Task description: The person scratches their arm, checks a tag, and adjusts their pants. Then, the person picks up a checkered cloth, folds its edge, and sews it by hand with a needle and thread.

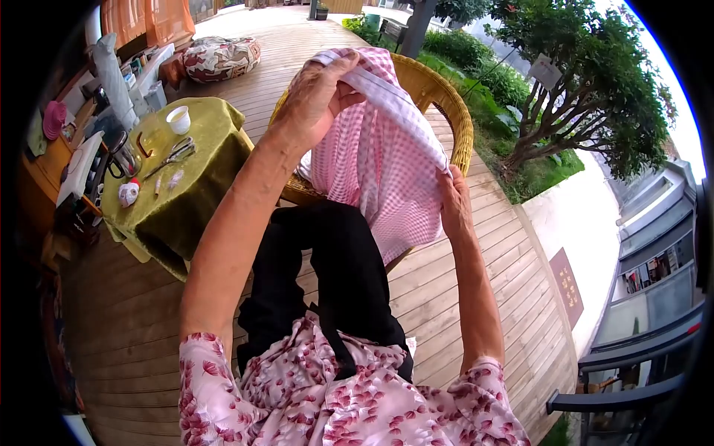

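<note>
A pink-and-white checked cloth (372,149) hangs in front of me, with a paler band along its upper edge. My left hand (320,97) grips it near the top, thumb and fingers closed on that edge. At the other end of the band, my right hand (455,199) pinches the cloth with its fingers together. Between the two hands the edge is stretched on a slant, and the rest drapes down in folds. Behind the cloth stands a yellow wicker chair (462,126), partly hidden by it. Whether the cloth is a garment I cannot tell.
To the left, a small table with a green cloth (201,178) holds a white cup (178,120), a glass jug (123,156) and scissors (178,152). A patterned bundle (223,59) lies farther back. Wooden decking (491,297) surrounds me; a tree (573,82) grows at right.
</note>
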Motion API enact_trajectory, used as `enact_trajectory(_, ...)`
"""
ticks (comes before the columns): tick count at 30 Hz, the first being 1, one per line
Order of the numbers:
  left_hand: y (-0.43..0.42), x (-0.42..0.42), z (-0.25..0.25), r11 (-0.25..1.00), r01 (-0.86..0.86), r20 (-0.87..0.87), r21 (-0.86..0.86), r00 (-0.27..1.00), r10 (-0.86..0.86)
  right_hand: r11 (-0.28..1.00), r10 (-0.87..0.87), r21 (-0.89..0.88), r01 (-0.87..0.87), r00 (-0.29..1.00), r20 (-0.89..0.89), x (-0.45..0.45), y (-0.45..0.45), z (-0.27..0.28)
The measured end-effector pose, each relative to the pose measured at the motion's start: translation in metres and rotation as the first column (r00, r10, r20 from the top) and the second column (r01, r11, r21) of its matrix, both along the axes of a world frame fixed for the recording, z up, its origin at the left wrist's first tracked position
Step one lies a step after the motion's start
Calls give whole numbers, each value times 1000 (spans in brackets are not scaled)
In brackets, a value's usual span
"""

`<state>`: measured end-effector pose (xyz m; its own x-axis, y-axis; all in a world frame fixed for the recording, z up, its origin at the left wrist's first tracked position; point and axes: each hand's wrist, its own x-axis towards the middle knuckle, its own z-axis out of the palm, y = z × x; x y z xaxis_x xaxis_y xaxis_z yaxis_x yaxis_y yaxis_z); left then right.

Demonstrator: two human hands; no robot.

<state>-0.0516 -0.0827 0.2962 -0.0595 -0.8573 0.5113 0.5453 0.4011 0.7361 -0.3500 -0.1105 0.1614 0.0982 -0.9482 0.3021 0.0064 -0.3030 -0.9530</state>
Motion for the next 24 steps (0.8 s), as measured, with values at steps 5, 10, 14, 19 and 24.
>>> enact_trajectory(5,-4,4,27,997,-70,75,20,995,69,914,-252,-348,208,964,-86,-15,-12,100)
enact_trajectory(10,48,1,59,996,47,53,-79,998,-43,727,-290,-636,260,955,58,2,21,218)
enact_trajectory(14,108,9,14,981,166,53,-104,986,-161,896,-11,-438,72,990,141,44,135,229)
enact_trajectory(19,151,13,-114,915,402,-504,37,798,-331,572,576,-83,-816,471,-668,86,223,106)
enact_trajectory(24,245,23,-263,779,395,-704,487,705,83,547,693,274,-791,244,-679,98,235,-45)
